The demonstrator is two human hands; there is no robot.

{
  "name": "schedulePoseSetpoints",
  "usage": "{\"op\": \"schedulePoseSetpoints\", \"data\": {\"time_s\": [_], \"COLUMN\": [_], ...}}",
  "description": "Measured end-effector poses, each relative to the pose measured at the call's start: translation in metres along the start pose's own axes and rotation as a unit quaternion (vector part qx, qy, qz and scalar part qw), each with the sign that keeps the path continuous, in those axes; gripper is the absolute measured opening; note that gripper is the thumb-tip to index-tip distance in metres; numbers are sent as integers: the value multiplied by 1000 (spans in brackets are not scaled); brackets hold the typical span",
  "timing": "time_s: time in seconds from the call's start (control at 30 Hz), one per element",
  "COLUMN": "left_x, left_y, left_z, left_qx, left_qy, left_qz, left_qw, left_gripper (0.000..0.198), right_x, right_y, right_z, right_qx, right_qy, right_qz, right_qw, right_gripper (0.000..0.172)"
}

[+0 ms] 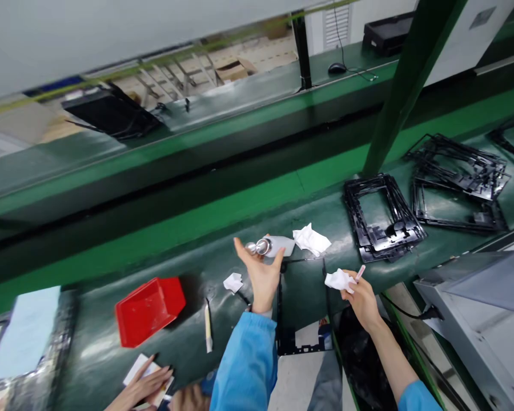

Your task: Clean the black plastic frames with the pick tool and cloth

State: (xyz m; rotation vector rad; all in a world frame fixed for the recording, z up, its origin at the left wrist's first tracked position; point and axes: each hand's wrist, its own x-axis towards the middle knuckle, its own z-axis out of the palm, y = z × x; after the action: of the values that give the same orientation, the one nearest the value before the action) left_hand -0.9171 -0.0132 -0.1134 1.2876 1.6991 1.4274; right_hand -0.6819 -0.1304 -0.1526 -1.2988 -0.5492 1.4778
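Note:
A white bottle with a shiny metal cap [279, 245] lies tilted in my left hand [262, 279], thumb and fingers around it. Between the fingers of my right hand [362, 302] is a crumpled white tissue [338, 279], along with a slim pinkish-white stick [360, 272]. Below and between both hands, a thin black rectangular frame [281, 342] rests at the near table edge. Another crumpled tissue [312, 240] lies just beyond the bottle. A smaller white scrap [233, 282] is left of my left wrist.
Black plastic frames are stacked [385, 245] on the right, with more frames [458, 171] behind. A red bin [148, 311] and a pale-handled tool [208, 328] are to the left. A co-worker's hand [143, 388] holds white cards. A green post [411, 85] rises at right.

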Motion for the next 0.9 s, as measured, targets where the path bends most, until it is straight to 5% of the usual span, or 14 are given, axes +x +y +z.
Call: {"op": "schedulePoseSetpoints", "data": {"time_s": [0.2, 0.33, 0.53, 0.73, 0.9], "left_x": [-22, -63, -106, -118, -120], "left_y": [55, 86, 89, 100, 113], "left_z": [-18, -30, -16, -1, 4], "left_qx": [-19, 80, 154, 212, 263], "left_qy": [15, -139, -289, -347, -373], "left_qz": [29, 61, 111, 211, 204], "left_qw": [999, 985, 938, 889, 866], "left_gripper": [102, 89, 104, 47, 21], "right_x": [-14, -42, -82, -96, -89], "right_y": [-8, -31, -61, -59, -47], "right_z": [1, 8, 25, 21, 19], "right_qx": [-20, -41, -67, -70, -27], "right_qy": [28, 69, 85, 84, 80], "right_qz": [-20, -50, -124, -168, -144], "right_qw": [999, 996, 986, 980, 986], "right_gripper": [39, 36, 23, 20, 28]}}
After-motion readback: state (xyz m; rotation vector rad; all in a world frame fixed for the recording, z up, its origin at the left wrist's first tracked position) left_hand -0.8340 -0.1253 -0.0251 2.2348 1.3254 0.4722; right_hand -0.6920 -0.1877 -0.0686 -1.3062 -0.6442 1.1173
